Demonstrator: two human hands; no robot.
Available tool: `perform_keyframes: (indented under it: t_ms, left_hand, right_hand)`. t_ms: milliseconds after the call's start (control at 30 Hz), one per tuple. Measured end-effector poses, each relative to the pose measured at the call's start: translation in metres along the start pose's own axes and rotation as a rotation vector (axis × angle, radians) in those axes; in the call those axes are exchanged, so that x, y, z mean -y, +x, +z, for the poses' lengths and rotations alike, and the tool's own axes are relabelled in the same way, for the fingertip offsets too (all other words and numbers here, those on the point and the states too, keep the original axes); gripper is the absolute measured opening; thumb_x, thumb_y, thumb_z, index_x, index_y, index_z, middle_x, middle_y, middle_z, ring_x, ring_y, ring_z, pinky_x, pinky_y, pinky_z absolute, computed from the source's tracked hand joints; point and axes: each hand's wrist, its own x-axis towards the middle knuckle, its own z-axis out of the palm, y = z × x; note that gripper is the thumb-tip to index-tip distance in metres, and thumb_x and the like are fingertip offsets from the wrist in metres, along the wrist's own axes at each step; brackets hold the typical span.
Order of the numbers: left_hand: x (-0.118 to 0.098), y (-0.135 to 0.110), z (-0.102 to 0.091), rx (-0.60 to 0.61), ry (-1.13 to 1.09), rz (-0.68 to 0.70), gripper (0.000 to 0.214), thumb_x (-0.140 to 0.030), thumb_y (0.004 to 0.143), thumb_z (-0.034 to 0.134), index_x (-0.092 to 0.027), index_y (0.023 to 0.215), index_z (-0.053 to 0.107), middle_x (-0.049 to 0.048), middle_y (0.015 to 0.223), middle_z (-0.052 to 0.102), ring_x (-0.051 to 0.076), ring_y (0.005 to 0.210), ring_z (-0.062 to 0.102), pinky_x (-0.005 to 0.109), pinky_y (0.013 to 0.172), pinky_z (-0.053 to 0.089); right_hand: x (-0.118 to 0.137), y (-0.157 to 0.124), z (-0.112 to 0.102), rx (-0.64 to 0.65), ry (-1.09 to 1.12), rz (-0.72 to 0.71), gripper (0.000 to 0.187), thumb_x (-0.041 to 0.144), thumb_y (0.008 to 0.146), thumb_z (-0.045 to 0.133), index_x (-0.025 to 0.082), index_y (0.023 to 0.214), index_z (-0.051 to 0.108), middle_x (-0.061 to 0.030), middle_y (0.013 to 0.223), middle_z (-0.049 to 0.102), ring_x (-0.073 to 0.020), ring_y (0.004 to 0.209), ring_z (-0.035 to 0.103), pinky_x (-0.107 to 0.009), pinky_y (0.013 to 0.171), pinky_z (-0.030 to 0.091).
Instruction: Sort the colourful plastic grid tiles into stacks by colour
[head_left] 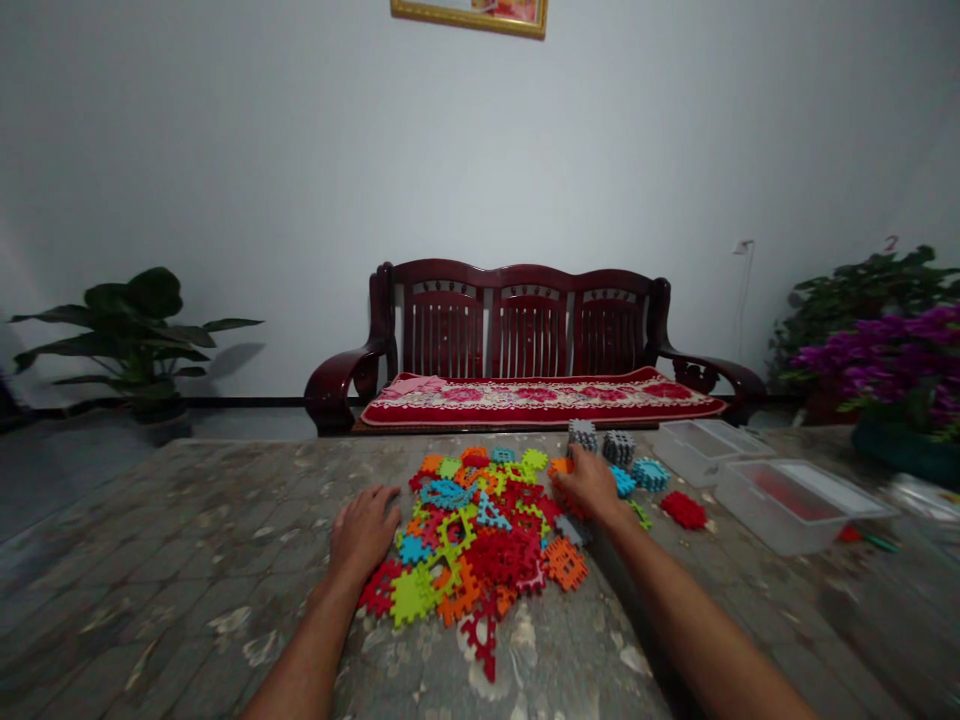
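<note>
A loose heap of toothed plastic building tiles in red, lime green, orange and blue lies mid-table, with a red tile [504, 556] near its front. My left hand [366, 527] rests on the table at the heap's left edge, fingers slightly bent and apart, holding nothing. At the right edge, my right hand [592, 483] has its fingers closed on an orange tile [560, 467], partly covered by them. Just beyond that hand stand two grey tile stacks [619, 449]. Blue tile stacks [649, 475] and a red tile stack [684, 510] sit to its right.
Two clear plastic boxes [795, 520] stand on the right of the patterned tabletop [195, 570], one with something red inside. Purple flowers [892, 360] in a pot are at the far right. Behind the table is a dark wooden bench [525, 320]; a potted plant [142, 330] is at left.
</note>
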Motion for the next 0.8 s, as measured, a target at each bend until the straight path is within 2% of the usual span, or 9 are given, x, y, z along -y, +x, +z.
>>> perform_keyframes:
  t_ms: [200,333,400,500,600,800]
  left_hand:
    - [0.000,0.000,-0.001,0.021,0.006,-0.016,0.041,-0.028,0.094,0.044,-0.025,0.128,0.068,0.0099,0.141,0.063,0.024,0.133,0.055,0.044,0.114,0.036]
    - [0.000,0.000,-0.001,0.023,0.009,-0.008,0.042,-0.028,0.095,0.043,-0.023,0.129,0.067,0.0101,0.142,0.063,0.025,0.133,0.055,0.044,0.114,0.037]
    - [0.000,0.000,0.000,0.024,0.007,-0.004,0.042,-0.028,0.095,0.042,-0.023,0.129,0.067,0.0098,0.142,0.063,0.025,0.133,0.054,0.044,0.114,0.037]
    - [0.000,0.001,0.000,0.012,0.005,0.002,0.042,-0.027,0.095,0.042,-0.023,0.128,0.068,0.0095,0.141,0.064,0.025,0.132,0.055,0.044,0.114,0.037]
    - [0.000,0.001,0.000,0.015,0.006,0.003,0.041,-0.027,0.095,0.043,-0.024,0.127,0.068,0.0094,0.141,0.064,0.025,0.132,0.056,0.044,0.114,0.037]
    - [-0.001,0.001,-0.002,0.017,0.009,0.003,0.042,-0.027,0.095,0.042,-0.023,0.128,0.067,0.0101,0.140,0.064,0.025,0.131,0.056,0.045,0.114,0.037]
  right_hand:
    - [-0.010,-0.012,-0.002,-0.041,0.130,-0.072,0.041,0.029,0.088,0.058,0.016,0.125,0.067,-0.0137,0.126,0.070,-0.0265,0.117,0.063,-0.032,0.098,0.045]
    - [-0.017,-0.049,-0.009,-0.028,0.356,-0.166,0.035,0.027,0.085,0.054,0.019,0.114,0.073,-0.0084,0.113,0.074,-0.0241,0.103,0.067,-0.033,0.091,0.050]
    - [-0.019,-0.076,-0.013,0.004,0.390,-0.259,0.034,0.030,0.083,0.057,0.021,0.111,0.073,-0.0075,0.110,0.074,-0.0247,0.100,0.067,-0.035,0.088,0.050]
    - [-0.019,-0.111,-0.020,0.061,0.316,-0.405,0.038,0.031,0.079,0.064,0.023,0.116,0.072,-0.0075,0.115,0.070,-0.0258,0.108,0.062,-0.036,0.094,0.046]
    - [-0.015,-0.131,-0.024,0.127,0.211,-0.439,0.047,0.034,0.077,0.070,0.022,0.122,0.068,-0.0088,0.115,0.065,-0.0260,0.108,0.059,-0.035,0.093,0.045]
    - [-0.008,-0.139,-0.025,0.160,0.182,-0.470,0.025,0.025,0.087,0.057,0.022,0.110,0.069,-0.0076,0.106,0.064,-0.0200,0.095,0.061,-0.028,0.084,0.045]
